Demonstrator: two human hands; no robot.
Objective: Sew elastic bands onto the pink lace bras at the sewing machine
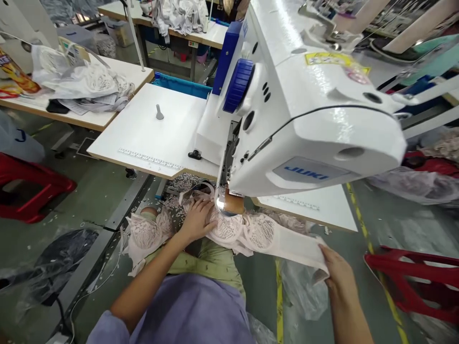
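Note:
A pale pink lace bra (261, 231) stretches sideways under the head of a white Juki sewing machine (344, 148). Beside the machine's metal and amber needle guard (229, 201), my left hand (196, 220) is closed over the bra's left part, its fingers bent onto the fabric and the thumb pointing at the lace cup. At the other end, my right hand (339, 270) grips the tip of the smooth band between thumb and fingers and holds it out to the right. The needle and the stitching spot are hidden. More pale lace pieces (147, 234) lie left of my left forearm.
A white table (161, 129) with a printed ruler and a small grey peg surrounds the machine. White garments (89, 79) are piled on a table at the left. Red plastic stools stand at left (32, 188) and right (416, 282). Fabric scraps litter the floor.

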